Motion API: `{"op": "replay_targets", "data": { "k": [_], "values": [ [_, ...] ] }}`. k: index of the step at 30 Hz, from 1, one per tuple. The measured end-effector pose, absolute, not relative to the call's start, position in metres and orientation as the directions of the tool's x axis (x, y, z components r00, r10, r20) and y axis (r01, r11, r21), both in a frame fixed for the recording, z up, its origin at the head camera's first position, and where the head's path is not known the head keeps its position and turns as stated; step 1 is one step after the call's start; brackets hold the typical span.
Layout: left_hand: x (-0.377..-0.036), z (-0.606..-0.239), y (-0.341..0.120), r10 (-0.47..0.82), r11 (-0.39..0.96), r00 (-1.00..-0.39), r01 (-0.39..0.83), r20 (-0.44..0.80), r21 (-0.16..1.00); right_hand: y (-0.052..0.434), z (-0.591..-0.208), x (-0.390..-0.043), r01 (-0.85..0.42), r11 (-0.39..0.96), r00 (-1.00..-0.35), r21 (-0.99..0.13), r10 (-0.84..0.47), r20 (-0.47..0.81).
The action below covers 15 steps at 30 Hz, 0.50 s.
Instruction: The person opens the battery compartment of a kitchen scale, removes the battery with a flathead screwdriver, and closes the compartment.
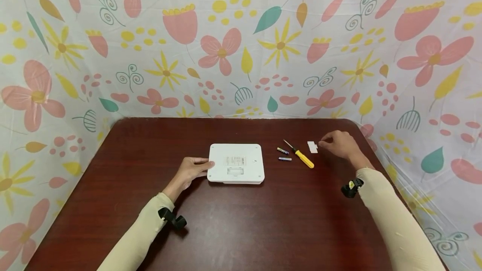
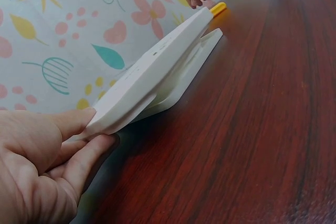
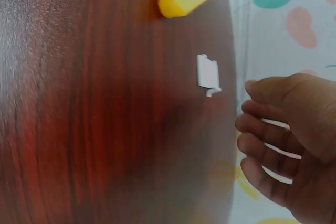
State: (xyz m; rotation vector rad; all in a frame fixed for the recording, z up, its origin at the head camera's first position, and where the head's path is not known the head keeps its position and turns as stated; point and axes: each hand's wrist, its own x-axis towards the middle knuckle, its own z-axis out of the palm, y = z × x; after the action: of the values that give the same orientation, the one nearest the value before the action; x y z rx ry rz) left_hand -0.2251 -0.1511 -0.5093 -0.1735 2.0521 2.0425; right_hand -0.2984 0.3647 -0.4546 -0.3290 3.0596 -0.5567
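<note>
A white digital scale (image 1: 218, 172) lies with its underside up, showing a label and an uncovered battery compartment (image 1: 235, 171) with no batteries in it. My left hand (image 1: 190, 171) pinches the scale's left edge, thumb on top and fingers underneath; in the left wrist view the scale (image 2: 152, 66) is tilted. My right hand (image 1: 340, 143) hovers just right of a small white battery cover (image 1: 312, 147) on the table. In the right wrist view, a gap separates the loosely bent fingers (image 3: 268, 129) from the cover (image 3: 208, 73), and they hold nothing.
A yellow-handled screwdriver (image 1: 304, 159) lies left of the battery cover. Two small batteries, one upper (image 1: 283, 150) and one lower (image 1: 285, 159), lie between it and the scale. The dark red wooden table (image 1: 263, 221) meets a floral curtain (image 1: 241, 53) at its back edge.
</note>
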Motion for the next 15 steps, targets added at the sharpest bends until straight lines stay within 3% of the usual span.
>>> {"op": "replay_targets", "data": {
  "k": [7, 15],
  "values": [
    [-0.226, -0.51, -0.151, 0.08, 0.011, -0.964, -0.252, -0.252, 0.968, 0.358, -0.469, -0.302, -0.087, 0.927, -0.995, -0.365, -0.102, -0.02],
    [-0.227, -0.513, -0.15, 0.067, 0.006, -0.964, -0.257, -0.257, 0.966, 0.35, -0.476, -0.303, -0.048, 0.931, -0.997, -0.361, -0.064, -0.035]
  ]
}}
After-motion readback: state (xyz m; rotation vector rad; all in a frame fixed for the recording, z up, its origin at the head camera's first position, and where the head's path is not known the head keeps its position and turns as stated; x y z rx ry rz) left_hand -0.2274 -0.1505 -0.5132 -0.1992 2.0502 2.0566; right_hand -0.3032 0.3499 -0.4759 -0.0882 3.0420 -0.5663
